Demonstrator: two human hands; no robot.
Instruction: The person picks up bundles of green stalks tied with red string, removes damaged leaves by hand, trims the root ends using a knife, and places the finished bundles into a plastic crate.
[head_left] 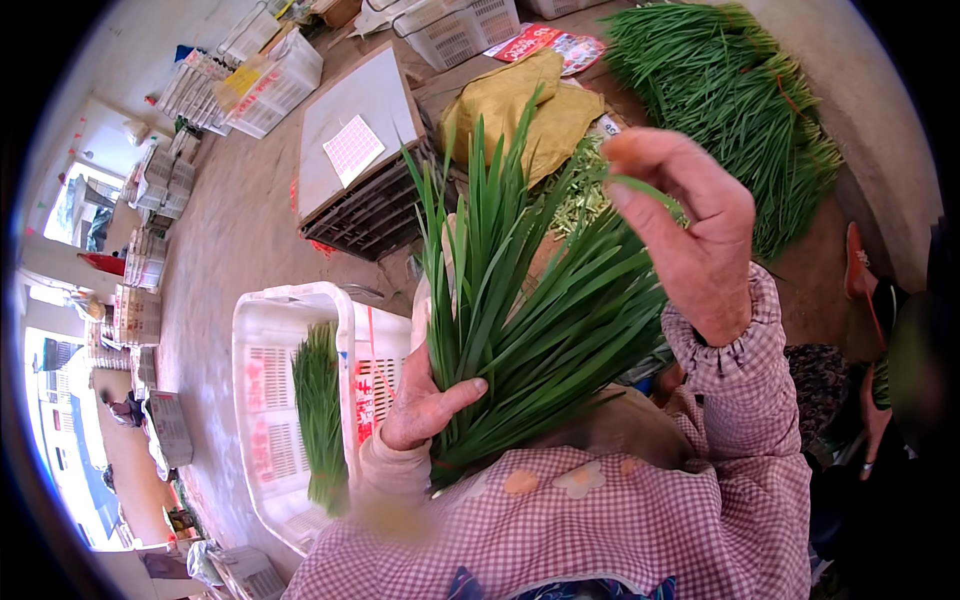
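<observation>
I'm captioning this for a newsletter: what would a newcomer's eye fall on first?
Probably the fanned bunch of green, chive-like leaves at the centre, held in the left hand. Next, the big heap of similar leaves at upper right; then the white plastic crate at left, with a smaller bunch inside.

Right fingertips (632,150) seemingly blurred, top-edge crate (460,38) cropped

I'm in what looks like a produce-packing workshop: plastic crates (165,182) stacked along the left, bundled greens (705,95) heaped far right, a worn hard floor (225,265).
</observation>
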